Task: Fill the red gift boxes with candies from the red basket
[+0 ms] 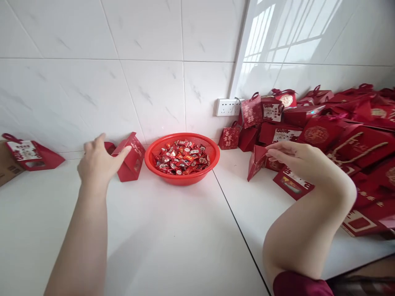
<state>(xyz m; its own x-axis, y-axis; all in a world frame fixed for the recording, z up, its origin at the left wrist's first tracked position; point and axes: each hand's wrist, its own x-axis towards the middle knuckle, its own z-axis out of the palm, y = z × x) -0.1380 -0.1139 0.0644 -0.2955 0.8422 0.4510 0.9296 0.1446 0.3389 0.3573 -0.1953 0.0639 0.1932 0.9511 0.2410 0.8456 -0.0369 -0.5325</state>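
My left hand (100, 158) is at the left with its fingers spread, its thumb beside a red gift box (132, 160) that stands upright near the wall. Over at the right, my right hand (291, 158) pinches the top edge of a small red box (256, 162), which tilts above the counter in front of the piled boxes. Between the hands sits a red plastic basket (182, 179) holding several red-wrapped candies (183, 158).
A large heap of red gift boxes (317, 133) fills the right side along the wall. At the far left are a red box with a white label (40, 156) and a cardboard box (9, 164). A socket panel (227, 107) is on the tiled wall.
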